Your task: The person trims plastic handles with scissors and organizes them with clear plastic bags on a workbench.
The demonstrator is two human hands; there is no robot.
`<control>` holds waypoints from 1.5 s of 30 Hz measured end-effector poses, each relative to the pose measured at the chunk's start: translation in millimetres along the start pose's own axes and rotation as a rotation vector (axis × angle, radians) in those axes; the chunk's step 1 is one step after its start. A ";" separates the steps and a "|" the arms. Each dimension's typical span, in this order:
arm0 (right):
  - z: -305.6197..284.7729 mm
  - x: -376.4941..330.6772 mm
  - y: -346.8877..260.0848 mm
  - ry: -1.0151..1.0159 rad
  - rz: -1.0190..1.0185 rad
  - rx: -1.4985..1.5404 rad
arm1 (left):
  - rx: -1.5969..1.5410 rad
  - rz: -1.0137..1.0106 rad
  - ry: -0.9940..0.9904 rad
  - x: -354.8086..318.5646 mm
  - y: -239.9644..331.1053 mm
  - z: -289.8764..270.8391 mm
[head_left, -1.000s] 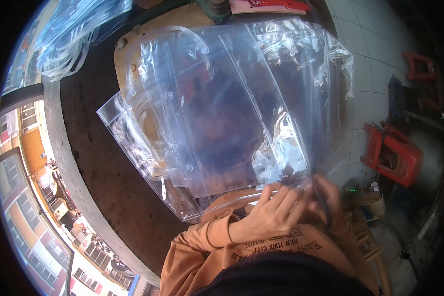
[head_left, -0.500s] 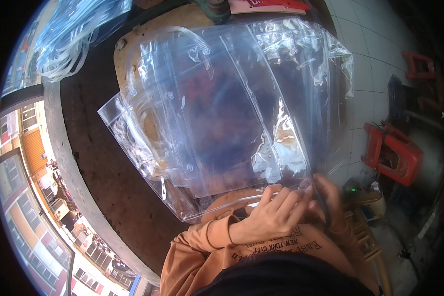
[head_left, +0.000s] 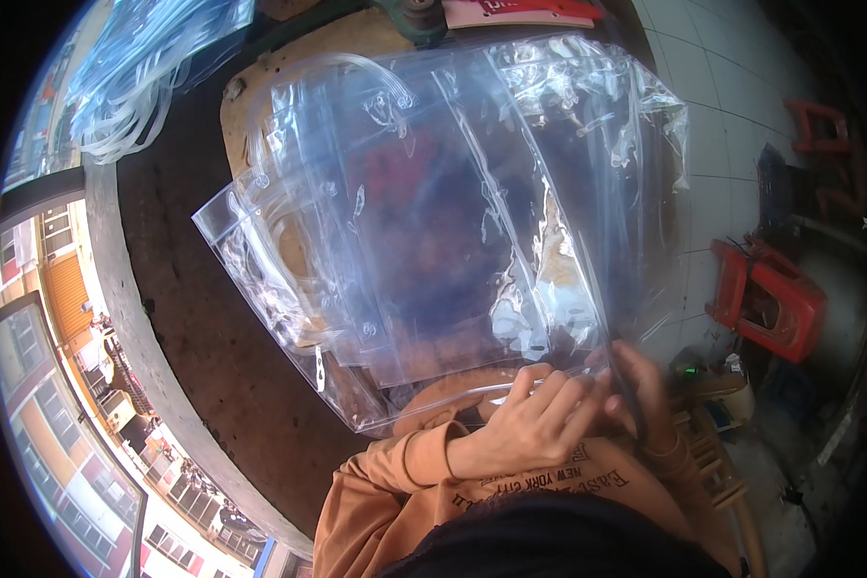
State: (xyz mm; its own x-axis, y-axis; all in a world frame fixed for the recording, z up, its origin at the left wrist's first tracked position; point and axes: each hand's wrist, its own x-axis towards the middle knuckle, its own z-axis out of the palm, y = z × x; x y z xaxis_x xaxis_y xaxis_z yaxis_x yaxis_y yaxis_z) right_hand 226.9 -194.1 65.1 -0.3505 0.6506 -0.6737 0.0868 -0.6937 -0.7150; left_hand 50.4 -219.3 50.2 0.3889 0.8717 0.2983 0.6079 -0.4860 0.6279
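Note:
A large clear plastic bag (head_left: 433, 241) with soft tube handles (head_left: 356, 63) lies spread before me, and other clear sheets or bags seem layered with it. Its near right corner is pinched by my left hand (head_left: 539, 419), the fingers curled and closed. Close against it, my right hand (head_left: 645, 385) is also closed on the same corner, partly behind a dark narrow strip (head_left: 624, 385) along the bag's edge. The fingertips overlap, so what exactly lies between them is hidden. A small white zipper pull (head_left: 320, 369) hangs at the bag's near left edge.
A pile of clear bluish bags with tube handles (head_left: 144, 87) rests at the far left. Beyond the bag is a green metal machine part (head_left: 419, 19). Red plastic stools (head_left: 771, 299) stand on the tiled floor at right. A brown ledge (head_left: 202, 385) runs along the left.
Hardly anything differs. The plastic's glare near my hands has shifted slightly, and both hands keep their grip at the same corner.

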 end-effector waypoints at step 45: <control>3.2 4.7 -3.9 0.035 0.016 0.038 | -0.063 0.048 0.005 -3.0 -2.1 -0.5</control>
State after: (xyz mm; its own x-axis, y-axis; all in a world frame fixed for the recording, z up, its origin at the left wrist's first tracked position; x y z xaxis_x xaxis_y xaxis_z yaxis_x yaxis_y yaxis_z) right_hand 221.9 -189.3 65.4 -0.3169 0.6490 -0.6917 0.0567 -0.7150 -0.6968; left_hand 47.6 -220.9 48.3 0.4133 0.8477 0.3325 0.5434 -0.5227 0.6569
